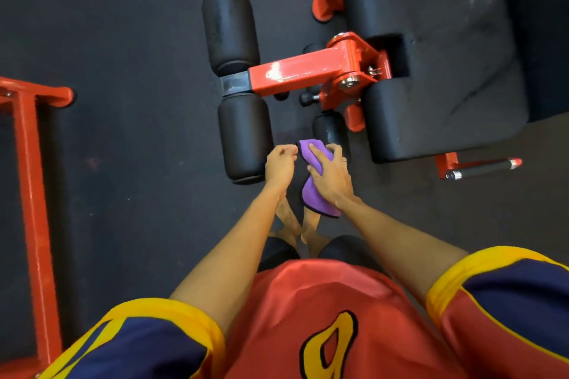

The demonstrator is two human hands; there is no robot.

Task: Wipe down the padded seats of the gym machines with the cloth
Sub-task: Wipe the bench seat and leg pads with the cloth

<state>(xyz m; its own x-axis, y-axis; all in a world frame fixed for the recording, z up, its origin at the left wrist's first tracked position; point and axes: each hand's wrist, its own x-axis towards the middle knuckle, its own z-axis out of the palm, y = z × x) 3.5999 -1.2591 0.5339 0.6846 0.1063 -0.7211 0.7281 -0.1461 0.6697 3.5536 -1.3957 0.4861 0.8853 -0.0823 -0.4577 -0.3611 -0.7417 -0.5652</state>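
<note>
**Just short of the seat: cloth bunched in both hands, pad up and to the right**

Both hands meet at the middle of the frame, over the dark floor (138, 40), and the purple cloth (312, 198) is between them rather than on any pad. The right hand (331, 177) has it properly: fingers laid across the upper fold, thumb curled round the near edge, the rest hanging below the wrist as a loose strip whose long axis runs roughly up and down the picture. The left hand (280, 163) is curled, its fingertips at the black-hemmed top corner in what looks like a pinch, as if drawing the fabric flat or refolding it.

The padded seat (440, 71) fills the upper right. Its nearest corner sits just to the right of the right hand in the picture, though the seat is likely higher than the hands, so nothing touches yet. Its notched edge faces left, where the red arm (295, 74) pivots and carries the two black roller pads (243, 135) toward upper centre. A second red frame (27, 163) stands at the left edge, well apart.

By my reading, wiping has not begun on this seat. The right hand is the nearer one and already holds most of the cloth, so the natural move is up and rightward onto the pad, with the cloth spread first so that a flat face, not a wad, meets the vinyl.
</note>
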